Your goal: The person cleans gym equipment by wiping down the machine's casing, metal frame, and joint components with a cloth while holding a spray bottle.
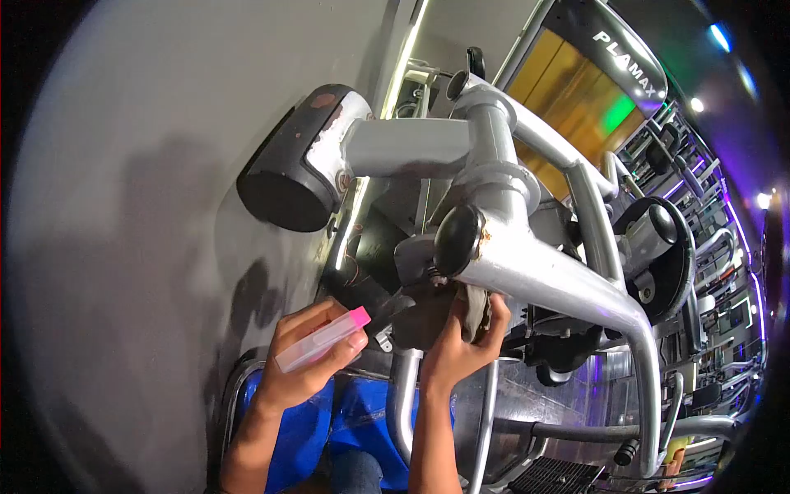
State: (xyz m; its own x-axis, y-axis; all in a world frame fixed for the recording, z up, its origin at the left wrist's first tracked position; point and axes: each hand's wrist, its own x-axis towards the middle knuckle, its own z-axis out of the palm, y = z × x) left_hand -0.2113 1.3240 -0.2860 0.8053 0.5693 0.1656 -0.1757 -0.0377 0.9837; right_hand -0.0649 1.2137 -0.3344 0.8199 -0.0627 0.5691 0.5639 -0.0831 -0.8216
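My left hand is wrapped round a translucent bottle with a pink cap, tilted up to the right. To its right, my right hand grips a grey cloth just under a thick silver tube of a gym machine. Part of the cloth is hidden behind my fingers. The tube ends in a black round cap, with worn paint beside it.
A black padded roller on a grey arm juts toward the wall. Blue seats lie below my hands. Silver frame tubes, a black round plate and more gym machines stand at the right.
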